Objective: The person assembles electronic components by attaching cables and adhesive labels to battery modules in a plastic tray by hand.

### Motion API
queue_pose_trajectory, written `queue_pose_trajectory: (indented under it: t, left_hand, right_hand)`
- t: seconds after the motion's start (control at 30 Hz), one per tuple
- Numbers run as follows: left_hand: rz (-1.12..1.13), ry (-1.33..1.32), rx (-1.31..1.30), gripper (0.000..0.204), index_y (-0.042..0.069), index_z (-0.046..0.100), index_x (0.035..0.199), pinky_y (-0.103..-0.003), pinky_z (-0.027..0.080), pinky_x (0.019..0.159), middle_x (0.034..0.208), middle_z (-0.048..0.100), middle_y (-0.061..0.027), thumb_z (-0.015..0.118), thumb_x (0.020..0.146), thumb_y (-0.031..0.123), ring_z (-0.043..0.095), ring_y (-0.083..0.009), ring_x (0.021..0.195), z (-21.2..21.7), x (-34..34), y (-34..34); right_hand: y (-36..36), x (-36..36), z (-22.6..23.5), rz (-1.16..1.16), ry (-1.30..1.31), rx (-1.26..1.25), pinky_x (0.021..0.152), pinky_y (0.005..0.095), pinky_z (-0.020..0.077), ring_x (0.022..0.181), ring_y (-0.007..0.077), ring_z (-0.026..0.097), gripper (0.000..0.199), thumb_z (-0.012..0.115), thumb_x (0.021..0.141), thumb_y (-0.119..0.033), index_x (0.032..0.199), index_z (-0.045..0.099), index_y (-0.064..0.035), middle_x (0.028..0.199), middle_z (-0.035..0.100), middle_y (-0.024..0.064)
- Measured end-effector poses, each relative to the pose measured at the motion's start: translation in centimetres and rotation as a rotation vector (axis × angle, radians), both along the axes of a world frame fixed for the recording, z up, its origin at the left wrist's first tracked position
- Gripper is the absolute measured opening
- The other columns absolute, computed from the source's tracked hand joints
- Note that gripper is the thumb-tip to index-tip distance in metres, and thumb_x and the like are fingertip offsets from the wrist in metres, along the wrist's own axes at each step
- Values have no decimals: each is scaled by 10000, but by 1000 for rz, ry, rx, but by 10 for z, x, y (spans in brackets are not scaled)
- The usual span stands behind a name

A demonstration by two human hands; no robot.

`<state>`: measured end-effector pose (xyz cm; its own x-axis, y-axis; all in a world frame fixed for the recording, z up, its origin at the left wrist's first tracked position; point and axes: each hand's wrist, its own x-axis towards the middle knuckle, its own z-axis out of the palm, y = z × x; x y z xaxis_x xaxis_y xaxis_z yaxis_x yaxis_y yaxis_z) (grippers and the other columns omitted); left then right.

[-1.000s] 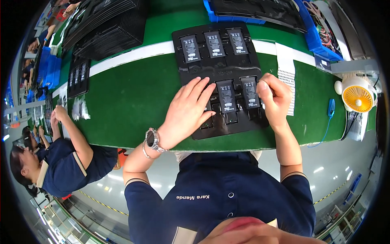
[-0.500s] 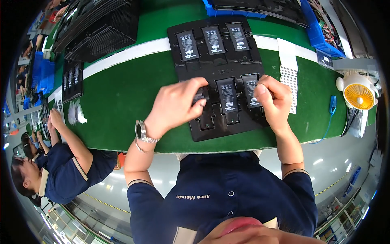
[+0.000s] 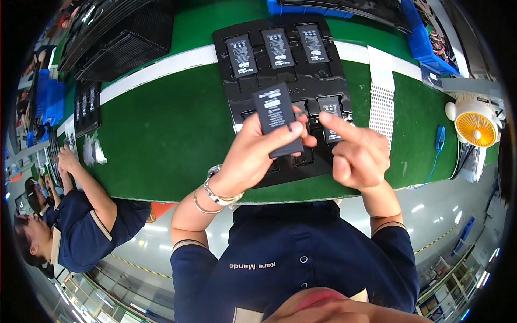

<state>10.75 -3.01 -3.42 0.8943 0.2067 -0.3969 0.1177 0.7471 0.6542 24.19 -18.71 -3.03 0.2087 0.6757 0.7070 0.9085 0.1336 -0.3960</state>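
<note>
Factory floor with pale shiny flooring, I see a long green table (image 3: 161,134) with a white stripe, black moulded tray (image 3: 293,81) on it, my left hand (image 3: 253,153) grasping a flat black battery (image 3: 277,119) above the tray, my right hand (image 3: 358,153) loosely curled, forefinger extended, holding nothing, small white-and-yellow fan (image 3: 474,123) at the right.

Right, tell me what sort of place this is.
Probably an electronics assembly line: black moulded trays of flat battery packs on a long green bench mat, and a co-worker in matching uniform alongside.
</note>
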Motion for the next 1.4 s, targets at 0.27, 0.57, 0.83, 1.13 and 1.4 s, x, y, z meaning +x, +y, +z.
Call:
queue_pose_trajectory:
  t: [0.27,0.57,0.83,1.13,1.4]
  left_hand:
    - [-9,-31,-111,229,14,596,1103,-271,534,705,917,655,-47,644,913,133,678,-154,841,-16,-8,1]
    - [-9,-40,-128,198,11,588,1077,-284,536,720,891,639,-47,640,905,95,667,-153,806,-15,-10,3]
    - [8,-77,-6,199,0,588,1078,-288,516,733,889,639,-47,636,910,95,661,-156,795,-16,-10,4]
    - [-27,-25,291,236,-40,644,1102,-244,531,701,888,672,-64,639,903,86,661,-124,769,-13,-5,7]
    - [-58,-6,421,166,-41,669,1014,-244,523,656,808,669,-55,615,889,55,641,-102,709,-19,-5,6]
  right_hand:
    - [2,-10,-3,30,-166,-123,408,232,381,422,104,474,153,630,712,-69,635,498,-60,1064,702,171]
    - [9,-8,-10,43,-110,-152,402,233,394,432,108,496,190,622,751,-75,628,478,-60,1070,698,180]
    - [13,-5,-13,78,31,-103,379,226,402,426,107,530,187,651,694,-78,596,493,-55,1080,699,156]
    - [12,-4,-6,46,532,-189,478,242,451,532,148,583,130,592,819,-25,697,559,8,927,699,155]
    - [14,-9,-8,4,788,-442,488,262,399,546,126,521,68,615,841,-36,825,626,30,684,585,75]
